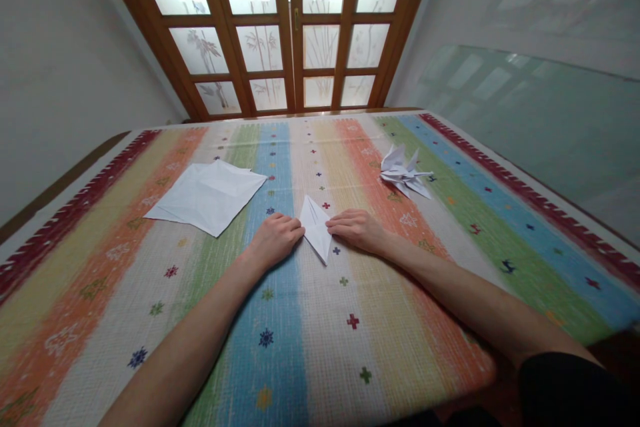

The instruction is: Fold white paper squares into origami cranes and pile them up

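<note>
A white piece of paper folded into a narrow diamond [316, 230] lies on the tablecloth between my hands, one point towards me and one away. My left hand [278, 237] has its fingers curled, the tips closed on the diamond's left corner. At the right corner, my right hand [357, 228] pinches the edge, thumb hidden beneath the fingers. Short crease or slit lines run down the upper half of the paper. To the left lie white paper sheets [207, 197], loosely stacked. Several folded paper cranes [404, 173] sit bunched together at the right.
A striped, patterned tablecloth [265, 360] covers the table, whose front edge runs close to me at lower right. Beyond the far edge stand wooden doors [293, 33] with frosted panes. Walls rise on both sides, with a pale green glossy panel [530, 120] on the right.
</note>
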`<state>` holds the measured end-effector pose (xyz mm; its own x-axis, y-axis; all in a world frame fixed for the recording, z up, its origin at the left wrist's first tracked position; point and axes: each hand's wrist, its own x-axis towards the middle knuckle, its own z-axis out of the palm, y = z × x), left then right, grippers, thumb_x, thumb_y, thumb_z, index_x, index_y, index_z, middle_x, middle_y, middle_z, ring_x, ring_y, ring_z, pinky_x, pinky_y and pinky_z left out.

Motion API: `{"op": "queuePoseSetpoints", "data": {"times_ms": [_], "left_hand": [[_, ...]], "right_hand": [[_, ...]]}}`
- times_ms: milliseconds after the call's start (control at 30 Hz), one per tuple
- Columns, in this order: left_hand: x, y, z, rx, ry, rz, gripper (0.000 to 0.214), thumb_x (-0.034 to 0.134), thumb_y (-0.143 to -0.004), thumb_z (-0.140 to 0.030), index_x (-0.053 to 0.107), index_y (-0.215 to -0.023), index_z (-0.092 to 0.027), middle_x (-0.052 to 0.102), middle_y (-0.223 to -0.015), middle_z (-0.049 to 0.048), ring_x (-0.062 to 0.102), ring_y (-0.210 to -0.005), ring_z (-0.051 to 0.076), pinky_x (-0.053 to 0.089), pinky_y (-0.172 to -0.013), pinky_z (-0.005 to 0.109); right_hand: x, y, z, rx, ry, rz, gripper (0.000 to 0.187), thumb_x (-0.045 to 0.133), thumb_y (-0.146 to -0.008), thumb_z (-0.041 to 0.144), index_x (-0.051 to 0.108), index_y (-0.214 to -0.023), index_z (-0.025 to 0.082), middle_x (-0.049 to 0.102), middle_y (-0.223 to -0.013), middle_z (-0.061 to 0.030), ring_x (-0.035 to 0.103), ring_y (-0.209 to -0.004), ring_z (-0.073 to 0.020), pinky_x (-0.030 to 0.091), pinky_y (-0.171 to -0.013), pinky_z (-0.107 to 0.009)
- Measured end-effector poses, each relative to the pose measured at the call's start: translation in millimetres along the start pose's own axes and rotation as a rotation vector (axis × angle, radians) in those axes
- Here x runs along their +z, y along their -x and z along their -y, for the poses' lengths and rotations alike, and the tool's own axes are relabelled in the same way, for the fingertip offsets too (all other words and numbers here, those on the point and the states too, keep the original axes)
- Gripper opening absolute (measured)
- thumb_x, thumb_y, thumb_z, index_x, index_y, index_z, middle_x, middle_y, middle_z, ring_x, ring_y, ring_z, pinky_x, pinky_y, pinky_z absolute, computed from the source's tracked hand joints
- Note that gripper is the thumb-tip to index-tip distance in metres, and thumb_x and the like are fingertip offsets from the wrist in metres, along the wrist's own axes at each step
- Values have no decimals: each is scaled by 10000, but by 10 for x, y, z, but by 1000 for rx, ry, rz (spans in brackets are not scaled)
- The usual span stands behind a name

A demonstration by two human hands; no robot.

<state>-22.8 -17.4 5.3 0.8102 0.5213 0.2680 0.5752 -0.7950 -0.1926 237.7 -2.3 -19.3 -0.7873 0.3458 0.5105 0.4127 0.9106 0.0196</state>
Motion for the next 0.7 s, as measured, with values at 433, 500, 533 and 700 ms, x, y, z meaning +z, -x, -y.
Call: {"op": "queuePoseSetpoints", "data": {"times_ms": [433, 500, 533, 700], "left_hand": [[-3, -74, -398, -41, 181, 137, 476, 399, -976, -380, 476, -1356, -102, 522, -1409, 168, 481, -1300, 286, 353, -1049, 424], [8, -53, -457, -88, 197, 194, 526, 377, -979, -393, 415, -1411, -96, 443, -1476, 177, 404, -1373, 292, 310, -1094, 434], [7, -43, -479, -109, 207, 213, 546, 368, -978, -405, 392, -1429, -99, 406, -1501, 180, 369, -1397, 293, 289, -1110, 441], [4, -17, -544, -177, 269, 258, 722, 396, -921, -583, 336, -1465, -112, 321, -1541, 201, 278, -1443, 313, 231, -1149, 459]], "right_hand": [[-104, 43, 76, 100, -56, 70, 249, 491, -928, 149, 707, -1050, 160, 744, -1068, -101, 699, -1004, -211, 543, -850, -361], [-130, 67, 97, 130, -39, 85, 253, 499, -919, 144, 701, -1069, 168, 741, -1078, -98, 690, -1020, -216, 528, -875, -377], [-146, 86, 107, 149, -25, 97, 257, 502, -916, 144, 698, -1080, 174, 740, -1080, -99, 686, -1026, -220, 519, -891, -393], [-202, 184, 140, 214, 18, 135, 298, 499, -898, 130, 672, -1134, 183, 726, -1117, -106, 662, -1070, -246, 479, -945, -456]]}}
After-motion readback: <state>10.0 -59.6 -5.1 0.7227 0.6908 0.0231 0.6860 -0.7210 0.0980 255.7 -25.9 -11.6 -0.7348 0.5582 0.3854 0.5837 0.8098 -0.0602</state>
